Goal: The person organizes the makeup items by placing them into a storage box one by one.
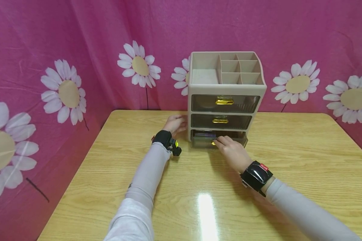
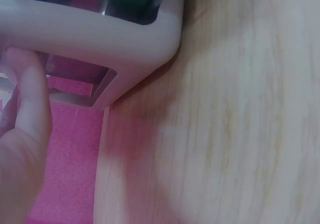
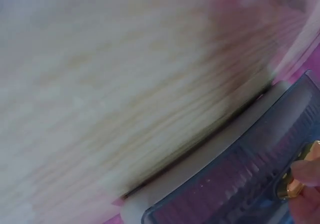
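Observation:
A beige desktop drawer organizer (image 1: 227, 86) with dark see-through drawers stands at the back of the table. Its bottom drawer (image 1: 199, 144) is partly pulled out, and something purplish lies inside at the left. The fingers of my right hand (image 1: 233, 154) pinch the gold handle (image 3: 289, 188) on that drawer's front, seen up close in the right wrist view. At the organizer's left side is my left hand (image 1: 175, 125), fingers extended along the wall. In the left wrist view a fingertip touches the beige frame (image 2: 135, 46); the other fingers are partly hidden.
The upper drawer (image 1: 244, 103) and middle drawer (image 1: 238, 122) are closed. On top, a wide compartment (image 1: 205, 76) sits left of several small ones. A pink curtain (image 1: 166, 20) with daisies hangs behind the wooden table (image 1: 181, 187).

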Available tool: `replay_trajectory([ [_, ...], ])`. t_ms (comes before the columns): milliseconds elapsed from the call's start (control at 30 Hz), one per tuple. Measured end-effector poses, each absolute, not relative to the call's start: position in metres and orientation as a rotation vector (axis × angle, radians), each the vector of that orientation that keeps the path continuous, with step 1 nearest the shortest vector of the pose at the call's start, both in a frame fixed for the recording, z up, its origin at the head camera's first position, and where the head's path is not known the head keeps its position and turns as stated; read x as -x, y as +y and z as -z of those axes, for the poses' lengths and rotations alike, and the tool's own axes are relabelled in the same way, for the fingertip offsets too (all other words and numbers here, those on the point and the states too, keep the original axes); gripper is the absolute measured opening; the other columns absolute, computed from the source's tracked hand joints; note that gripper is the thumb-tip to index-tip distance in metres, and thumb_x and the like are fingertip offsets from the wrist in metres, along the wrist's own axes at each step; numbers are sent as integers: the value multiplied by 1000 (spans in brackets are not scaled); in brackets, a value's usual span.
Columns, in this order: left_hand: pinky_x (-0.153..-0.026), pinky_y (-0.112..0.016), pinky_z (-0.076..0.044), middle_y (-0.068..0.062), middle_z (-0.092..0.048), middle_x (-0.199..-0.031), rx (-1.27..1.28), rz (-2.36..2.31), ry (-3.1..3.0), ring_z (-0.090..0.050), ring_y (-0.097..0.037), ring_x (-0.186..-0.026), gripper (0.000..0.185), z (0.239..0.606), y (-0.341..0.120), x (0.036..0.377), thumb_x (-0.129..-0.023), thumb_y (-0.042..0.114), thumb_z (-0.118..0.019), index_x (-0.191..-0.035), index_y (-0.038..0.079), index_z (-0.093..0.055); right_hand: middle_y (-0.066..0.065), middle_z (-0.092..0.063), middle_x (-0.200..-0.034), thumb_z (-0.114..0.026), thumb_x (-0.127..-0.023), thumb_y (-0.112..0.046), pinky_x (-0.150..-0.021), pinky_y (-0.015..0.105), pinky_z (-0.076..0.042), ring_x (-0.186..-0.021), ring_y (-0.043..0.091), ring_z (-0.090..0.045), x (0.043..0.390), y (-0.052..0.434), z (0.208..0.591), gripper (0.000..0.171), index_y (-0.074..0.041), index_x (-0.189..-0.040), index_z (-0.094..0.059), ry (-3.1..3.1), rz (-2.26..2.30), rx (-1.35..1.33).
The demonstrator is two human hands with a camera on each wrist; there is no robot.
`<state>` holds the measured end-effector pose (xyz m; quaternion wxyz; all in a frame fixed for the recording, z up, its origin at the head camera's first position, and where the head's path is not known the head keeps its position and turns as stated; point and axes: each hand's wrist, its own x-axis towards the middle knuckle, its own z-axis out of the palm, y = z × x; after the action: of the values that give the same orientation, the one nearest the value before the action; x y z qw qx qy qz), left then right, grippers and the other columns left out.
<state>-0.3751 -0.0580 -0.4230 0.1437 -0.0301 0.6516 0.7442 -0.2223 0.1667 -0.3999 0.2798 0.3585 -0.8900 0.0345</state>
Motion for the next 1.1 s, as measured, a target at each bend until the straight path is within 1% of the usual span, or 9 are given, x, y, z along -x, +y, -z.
replay_trajectory([
  [167,-71,-30,-55,-12,-63,-96,-12,-2202,1813,-62,-21,-82,28,477,-62,426,-87,9,-60,-114,5,-60,14,-59,-93,-64,-75,12,-66,32,-54,-86,25,-56,237,166,401,26,5,-100,-66,-2386,-81,-942],
  [367,-85,-34,-50,-17,-59,-107,115,-2145,1900,-58,-21,-89,31,421,-53,375,-92,4,-49,-123,0,-54,14,-59,-94,-62,-76,11,-69,34,-54,-88,27,-57,246,165,401,24,5,-99,-66,-2405,-64,-915],
  [467,-81,-32,-52,-16,-61,-103,72,-2190,1845,-60,-21,-85,29,439,-55,389,-90,5,-55,-119,2,-57,14,-59,-94,-62,-76,12,-71,35,-54,-88,28,-57,250,165,402,24,5,-99,-66,-2415,-58,-902],
  [600,-72,-30,-55,-11,-64,-95,-11,-2245,1755,-63,-19,-79,26,496,-60,440,-86,9,-61,-112,6,-62,12,-59,-93,-61,-77,11,-71,34,-53,-87,26,-57,254,165,402,23,4,-99,-66,-2410,-69,-883],
  [633,-78,-33,-53,-12,-63,-101,40,-2216,1791,-62,-20,-84,29,484,-58,431,-88,9,-58,-117,6,-60,12,-59,-93,-61,-77,10,-70,34,-53,-87,26,-57,254,165,402,23,4,-99,-66,-2408,-70,-881],
  [700,-76,-33,-54,-12,-64,-101,6,-2217,1785,-63,-20,-84,29,501,-60,447,-87,11,-60,-116,8,-60,12,-59,-92,-61,-78,9,-70,34,-53,-86,25,-57,255,165,402,22,3,-99,-66,-2409,-68,-875],
  [800,-79,-35,-53,-13,-62,-105,46,-2188,1822,-62,-21,-88,30,485,-59,433,-89,9,-57,-119,7,-59,12,-59,-93,-61,-78,9,-70,34,-53,-86,25,-56,256,164,402,22,3,-99,-65,-2417,-59,-878],
  [1000,-70,-31,-55,-10,-64,-97,-30,-2218,1798,-63,-21,-82,28,500,-62,445,-87,12,-61,-114,7,-61,12,-58,-92,-62,-77,10,-70,34,-53,-85,26,-56,257,164,404,23,4,-99,-65,-2417,-63,-883],
  [1100,-73,-32,-55,-11,-64,-101,-16,-2204,1806,-62,-21,-86,31,491,-62,436,-87,13,-62,-117,7,-60,12,-59,-93,-62,-77,10,-70,34,-53,-86,26,-56,257,163,405,23,3,-99,-65,-2429,-54,-879],
])
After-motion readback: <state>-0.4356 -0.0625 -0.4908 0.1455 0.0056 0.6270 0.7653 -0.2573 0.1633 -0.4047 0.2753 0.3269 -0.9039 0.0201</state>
